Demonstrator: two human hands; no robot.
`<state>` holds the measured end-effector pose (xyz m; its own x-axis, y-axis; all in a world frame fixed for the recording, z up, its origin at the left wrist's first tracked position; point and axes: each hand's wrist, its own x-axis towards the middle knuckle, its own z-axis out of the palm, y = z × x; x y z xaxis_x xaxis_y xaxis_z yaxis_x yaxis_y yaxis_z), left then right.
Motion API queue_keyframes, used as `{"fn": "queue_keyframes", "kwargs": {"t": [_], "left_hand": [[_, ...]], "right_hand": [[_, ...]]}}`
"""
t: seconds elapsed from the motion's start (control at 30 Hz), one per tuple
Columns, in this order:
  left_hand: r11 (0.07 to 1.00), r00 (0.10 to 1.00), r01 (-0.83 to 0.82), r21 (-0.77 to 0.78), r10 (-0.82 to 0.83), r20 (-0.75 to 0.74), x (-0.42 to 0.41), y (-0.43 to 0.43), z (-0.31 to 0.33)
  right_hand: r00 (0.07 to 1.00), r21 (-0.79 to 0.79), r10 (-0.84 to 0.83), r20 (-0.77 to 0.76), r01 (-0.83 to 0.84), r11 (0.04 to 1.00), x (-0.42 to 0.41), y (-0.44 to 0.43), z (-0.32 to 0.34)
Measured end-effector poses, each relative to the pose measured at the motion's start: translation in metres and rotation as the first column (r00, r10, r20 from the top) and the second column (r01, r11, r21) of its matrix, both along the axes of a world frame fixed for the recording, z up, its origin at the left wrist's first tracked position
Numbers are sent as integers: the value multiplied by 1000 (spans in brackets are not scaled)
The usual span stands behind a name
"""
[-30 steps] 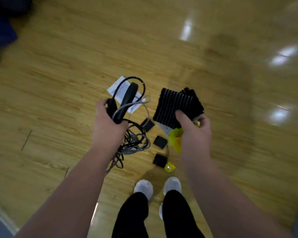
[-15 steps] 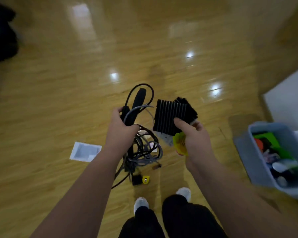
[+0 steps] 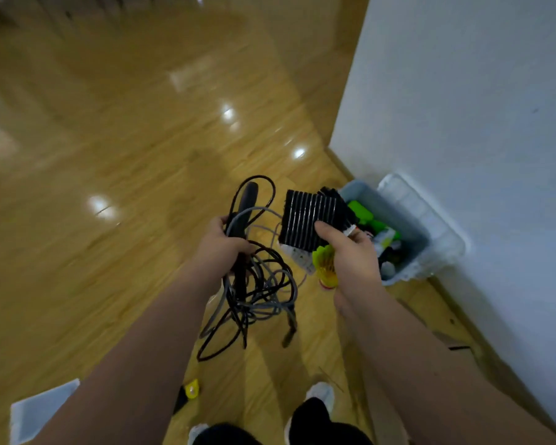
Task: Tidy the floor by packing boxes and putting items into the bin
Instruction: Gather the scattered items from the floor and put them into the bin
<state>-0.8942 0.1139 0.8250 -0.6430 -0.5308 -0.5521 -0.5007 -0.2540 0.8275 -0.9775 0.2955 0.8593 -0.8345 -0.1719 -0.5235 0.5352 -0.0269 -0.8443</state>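
My left hand [image 3: 220, 248] grips a tangled bundle of black and grey cables [image 3: 257, 284] together with a black handle-like piece; the loops hang below the fist. My right hand [image 3: 350, 255] holds a stack of black ribbed pads [image 3: 312, 216], with a yellow shuttlecock [image 3: 325, 266] and a small white piece tucked under them. The grey plastic bin [image 3: 408, 239] stands on the floor against the wall, just right of my right hand. It holds green and other mixed items.
The bin's clear lid [image 3: 430, 213] leans between the bin and the white wall [image 3: 463, 123]. A white paper sheet [image 3: 42, 409] and a small yellow and black item [image 3: 191, 388] lie on the wooden floor at lower left. My feet show at the bottom.
I have turned right and moved toward the wall. The bin has come from the right edge to just beside my right hand. Both hands keep their loads.
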Motion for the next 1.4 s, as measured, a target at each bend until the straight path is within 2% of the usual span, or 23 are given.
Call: {"fn": "queue_keyframes", "kwargs": {"t": [0.23, 0.47, 0.73, 0.9, 1.1, 1.4], "left_hand": [[983, 990, 140, 116, -136, -44, -144, 87, -17], [942, 967, 256, 217, -247, -66, -252, 126, -36], [896, 924, 368, 248, -382, 8, -411, 143, -66], [902, 894, 380, 206, -415, 169, -508, 150, -104], [887, 844, 291, 358, -415, 341, -577, 158, -187], [879, 837, 165, 448, -364, 407, -617, 162, -416]], "right_hand": [[987, 36, -152, 55, 150, 988, -113, 85, -20], [948, 26, -309, 74, 308, 951, -200, 126, -45], [834, 118, -531, 147, 518, 847, -327, 148, -90], [773, 172, -606, 188, 582, 795, -390, 151, -137], [691, 254, -679, 249, 630, 734, -445, 164, -231], [605, 318, -704, 373, 629, 709, -471, 177, -447]]}}
